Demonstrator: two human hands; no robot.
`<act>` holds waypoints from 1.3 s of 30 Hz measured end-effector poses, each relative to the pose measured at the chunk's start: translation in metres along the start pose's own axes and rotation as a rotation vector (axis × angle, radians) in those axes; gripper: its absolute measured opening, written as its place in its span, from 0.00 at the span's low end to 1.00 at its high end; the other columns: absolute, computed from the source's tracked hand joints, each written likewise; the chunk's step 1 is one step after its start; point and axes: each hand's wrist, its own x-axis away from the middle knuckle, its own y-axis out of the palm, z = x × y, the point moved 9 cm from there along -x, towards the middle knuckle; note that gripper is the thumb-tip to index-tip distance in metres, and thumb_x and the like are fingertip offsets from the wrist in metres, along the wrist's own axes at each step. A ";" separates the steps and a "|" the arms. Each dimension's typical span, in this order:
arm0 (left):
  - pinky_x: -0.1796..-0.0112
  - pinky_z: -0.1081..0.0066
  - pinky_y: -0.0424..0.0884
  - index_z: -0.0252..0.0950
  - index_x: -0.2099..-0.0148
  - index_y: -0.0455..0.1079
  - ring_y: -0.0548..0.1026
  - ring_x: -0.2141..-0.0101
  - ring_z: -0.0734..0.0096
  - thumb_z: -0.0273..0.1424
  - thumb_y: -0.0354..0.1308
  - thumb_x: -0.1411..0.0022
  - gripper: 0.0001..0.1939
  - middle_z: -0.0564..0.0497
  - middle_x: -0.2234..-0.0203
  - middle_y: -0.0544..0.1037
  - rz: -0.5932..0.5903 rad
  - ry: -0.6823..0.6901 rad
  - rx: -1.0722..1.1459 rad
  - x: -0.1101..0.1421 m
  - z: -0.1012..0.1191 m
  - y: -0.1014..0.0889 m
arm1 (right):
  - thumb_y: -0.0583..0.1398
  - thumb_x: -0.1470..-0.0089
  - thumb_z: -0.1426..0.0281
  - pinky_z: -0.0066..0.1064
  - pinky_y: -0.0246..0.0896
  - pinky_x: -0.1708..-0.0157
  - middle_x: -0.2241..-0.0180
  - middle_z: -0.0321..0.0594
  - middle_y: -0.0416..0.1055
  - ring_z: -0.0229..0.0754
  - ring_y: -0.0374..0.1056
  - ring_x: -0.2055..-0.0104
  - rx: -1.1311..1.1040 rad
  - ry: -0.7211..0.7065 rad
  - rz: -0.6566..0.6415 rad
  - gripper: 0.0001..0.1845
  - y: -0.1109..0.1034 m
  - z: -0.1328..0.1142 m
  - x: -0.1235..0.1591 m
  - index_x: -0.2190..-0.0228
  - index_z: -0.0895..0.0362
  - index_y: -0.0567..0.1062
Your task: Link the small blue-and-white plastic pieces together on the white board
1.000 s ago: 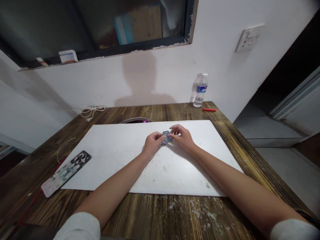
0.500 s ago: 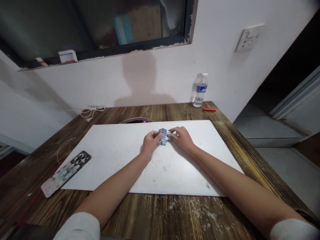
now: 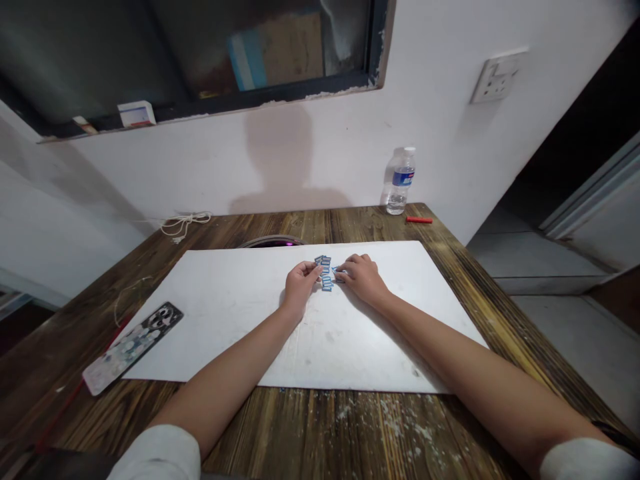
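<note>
Left hand half-curled, right hand half-curled, both right beside the small blue pieces; can't tell if either grips one. Pieces sit near far edge of white board.

This looks like a plain, bare workroom, closer to a small workshop than a home. The white wall is unadorned, its plaster chipped along the edge of a dark-framed window, with 1 wall socket above the table. The wooden table is worn and flecked with white residue, and a large white board covers much of it. A loose white cord lies by the wall, and a grey floor shows to the right.
</note>
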 end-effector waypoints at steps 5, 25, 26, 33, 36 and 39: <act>0.76 0.77 0.64 0.35 0.69 0.71 0.68 0.78 0.78 0.42 0.73 0.59 0.21 0.55 0.79 0.73 -0.003 -0.035 0.002 0.000 -0.004 0.000 | 0.58 0.38 0.65 0.32 0.53 0.66 0.71 0.41 0.76 0.43 0.67 0.67 -0.076 0.014 0.034 0.15 -0.006 0.002 -0.001 0.72 0.55 0.79; 0.70 0.73 0.70 0.33 0.71 0.72 0.73 0.75 0.74 0.41 0.73 0.58 0.19 0.51 0.77 0.76 -0.158 -0.036 -0.029 0.007 0.002 0.018 | 0.58 0.41 0.65 0.29 0.60 0.67 0.74 0.39 0.76 0.39 0.68 0.72 -0.205 -0.230 0.164 0.11 -0.019 -0.024 0.010 0.66 0.55 0.79; 0.70 0.72 0.70 0.34 0.71 0.72 0.73 0.75 0.74 0.41 0.73 0.58 0.19 0.51 0.78 0.76 -0.165 -0.038 -0.031 0.008 0.002 0.019 | 0.58 0.40 0.65 0.29 0.60 0.67 0.74 0.40 0.76 0.40 0.68 0.71 -0.183 -0.235 0.150 0.11 -0.017 -0.024 0.011 0.66 0.55 0.79; 0.71 0.72 0.70 0.33 0.69 0.74 0.74 0.75 0.72 0.43 0.73 0.57 0.20 0.50 0.77 0.77 -0.177 -0.041 -0.037 0.007 0.002 0.018 | 0.55 0.37 0.64 0.31 0.59 0.65 0.72 0.42 0.76 0.41 0.68 0.69 -0.161 -0.372 0.132 0.13 -0.016 -0.034 0.013 0.67 0.55 0.78; 0.70 0.72 0.70 0.33 0.68 0.75 0.75 0.74 0.71 0.43 0.72 0.56 0.19 0.49 0.76 0.78 -0.161 -0.032 -0.047 0.007 0.002 0.015 | 0.54 0.35 0.62 0.31 0.59 0.63 0.69 0.43 0.76 0.41 0.69 0.67 -0.196 -0.418 0.121 0.15 -0.017 -0.037 0.014 0.66 0.55 0.77; 0.71 0.73 0.69 0.33 0.68 0.74 0.73 0.76 0.74 0.42 0.72 0.56 0.19 0.51 0.77 0.77 -0.104 -0.019 -0.024 0.005 0.002 0.010 | 0.56 0.36 0.60 0.31 0.58 0.62 0.68 0.43 0.76 0.41 0.68 0.66 -0.218 -0.372 0.112 0.14 -0.018 -0.033 0.011 0.65 0.56 0.76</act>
